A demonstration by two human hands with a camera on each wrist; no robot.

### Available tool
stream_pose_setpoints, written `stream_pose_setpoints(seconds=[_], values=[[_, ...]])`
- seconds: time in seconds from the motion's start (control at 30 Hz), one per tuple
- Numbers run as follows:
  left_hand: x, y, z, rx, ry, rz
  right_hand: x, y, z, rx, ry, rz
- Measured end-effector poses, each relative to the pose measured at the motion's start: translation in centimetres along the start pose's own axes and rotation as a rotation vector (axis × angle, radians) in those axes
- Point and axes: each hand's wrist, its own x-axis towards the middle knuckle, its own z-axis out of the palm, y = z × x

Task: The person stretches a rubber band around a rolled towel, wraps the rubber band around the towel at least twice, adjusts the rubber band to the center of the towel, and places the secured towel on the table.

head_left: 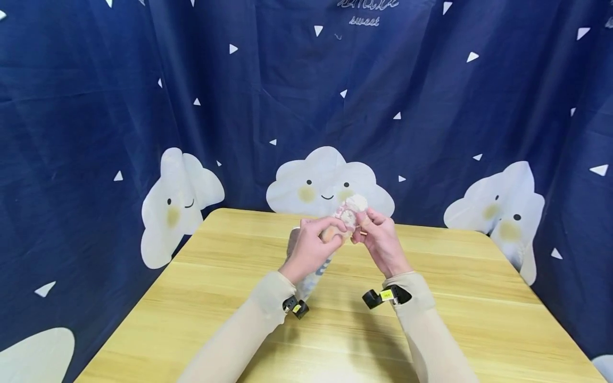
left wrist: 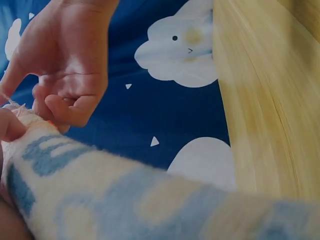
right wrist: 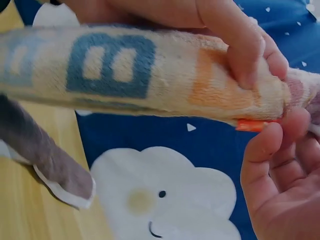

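Note:
A rolled towel (right wrist: 172,75), cream with blue and orange letters, is held up above the table. My left hand (head_left: 313,247) grips the roll near its far end, fingers curled over it. At that end, my right hand (head_left: 380,242) pinches the white and pinkish cloth (head_left: 356,204) between thumb and fingers. An orange tag (right wrist: 255,125) sticks out by the right fingertips. In the left wrist view the towel (left wrist: 125,187) runs across the bottom, and the right hand (left wrist: 70,65) is beyond it. The exact fingertip contact is partly hidden.
On the wooden table (head_left: 215,298), a grey-brown cloth roll with a white edge (right wrist: 65,170) lies beyond the left hand. A dark blue curtain (head_left: 306,96) with clouds and triangles hangs behind the table and at both sides.

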Motion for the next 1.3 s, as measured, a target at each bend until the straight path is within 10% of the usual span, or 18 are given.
stream_pose_setpoints(seconds=[0.9,1.3], values=[[0.7,0.3,-0.5,0.34,-0.223,0.128,2.1,-1.1,-0.1,-0.55,0.135,0.04],[0.5,0.3,-0.2,0.499,-0.267,0.245,2.1,-1.9,-0.8,-0.702,-0.023,0.126]])
